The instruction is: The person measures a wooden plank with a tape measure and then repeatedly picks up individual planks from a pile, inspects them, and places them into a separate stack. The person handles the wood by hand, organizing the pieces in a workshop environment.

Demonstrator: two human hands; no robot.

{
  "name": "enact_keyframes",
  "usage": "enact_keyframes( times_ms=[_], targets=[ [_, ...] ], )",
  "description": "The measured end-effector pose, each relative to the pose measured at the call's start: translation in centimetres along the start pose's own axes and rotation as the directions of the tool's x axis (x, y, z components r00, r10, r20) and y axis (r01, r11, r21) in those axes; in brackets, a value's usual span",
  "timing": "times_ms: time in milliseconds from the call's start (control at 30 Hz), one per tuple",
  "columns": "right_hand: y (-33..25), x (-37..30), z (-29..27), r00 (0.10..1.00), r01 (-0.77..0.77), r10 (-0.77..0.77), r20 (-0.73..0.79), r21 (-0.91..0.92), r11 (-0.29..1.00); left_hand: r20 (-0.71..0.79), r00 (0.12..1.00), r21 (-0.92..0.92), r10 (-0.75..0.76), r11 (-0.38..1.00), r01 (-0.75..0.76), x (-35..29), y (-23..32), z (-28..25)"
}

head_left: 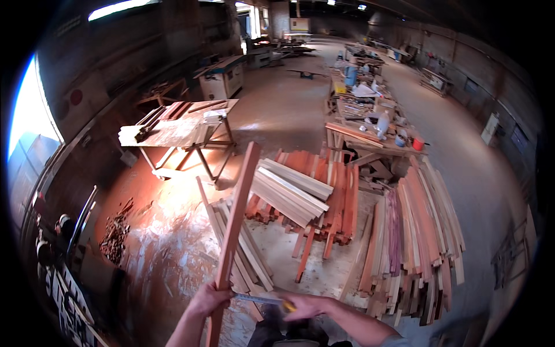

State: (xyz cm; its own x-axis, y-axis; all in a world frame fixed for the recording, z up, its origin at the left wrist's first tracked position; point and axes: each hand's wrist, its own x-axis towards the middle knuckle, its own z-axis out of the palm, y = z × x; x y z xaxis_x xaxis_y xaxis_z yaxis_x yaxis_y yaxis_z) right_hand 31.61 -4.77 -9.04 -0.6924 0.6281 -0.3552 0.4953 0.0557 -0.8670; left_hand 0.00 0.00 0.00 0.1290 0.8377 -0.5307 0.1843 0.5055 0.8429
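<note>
My left hand point(211, 299) is closed around a long reddish wooden board point(236, 225), near its lower end. The board stands steeply, tilted a little to the right at the top. My right hand point(309, 306) grips a tape measure point(287, 306) whose yellow part shows at the fingers. From it a thin pale tape blade point(257, 298) runs across to the board, its end at my left hand. Whether the left fingers also pinch the blade is hidden. Behind the board, pale loose boards point(248, 254) lie on the floor.
Pale planks point(292, 191) lie across a pile of red boards point(341, 202) ahead. Another large stack of boards point(413, 231) is at the right. A wooden table point(173, 134) stands at the left, a cluttered workbench point(376, 124) farther right. Wood scraps point(115, 234) lie at the left.
</note>
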Motion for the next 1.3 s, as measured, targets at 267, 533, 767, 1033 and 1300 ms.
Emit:
enact_keyframes(
  times_ms=[267, 533, 767, 1033, 1300],
  targets=[
    [9.1, -9.7, 2.6, 0.807, -0.590, 0.571, 0.147, 0.218, 0.778, -0.299, 0.948, -0.286, 0.109, 0.937, -0.198, -1.0, 2.4, -11.2],
    [6.5, -8.5, 2.7, 0.790, -0.526, 0.594, 0.150, 0.663, 0.532, -0.356, 0.926, -0.508, 0.124, 0.806, -0.304, 1.7, -0.5, -8.2],
    [-3.2, 0.3, 0.3, 0.872, -0.052, 0.399, -0.284, 0.757, 0.652, -0.269, 0.952, -0.597, 0.147, 0.750, -0.285, 4.4, -0.9, -1.6],
    [-4.9, 7.1, 1.2, 0.912, 0.112, 0.190, -0.364, 0.665, 0.738, -0.234, 0.948, -0.600, 0.217, 0.734, -0.317, 4.6, -0.2, 2.0],
    [-5.0, 8.0, 1.1, 0.904, 0.152, 0.146, -0.401, 0.624, 0.767, -0.220, 0.948, -0.578, 0.228, 0.753, -0.315, 4.8, -0.3, 3.4]
  ],
)
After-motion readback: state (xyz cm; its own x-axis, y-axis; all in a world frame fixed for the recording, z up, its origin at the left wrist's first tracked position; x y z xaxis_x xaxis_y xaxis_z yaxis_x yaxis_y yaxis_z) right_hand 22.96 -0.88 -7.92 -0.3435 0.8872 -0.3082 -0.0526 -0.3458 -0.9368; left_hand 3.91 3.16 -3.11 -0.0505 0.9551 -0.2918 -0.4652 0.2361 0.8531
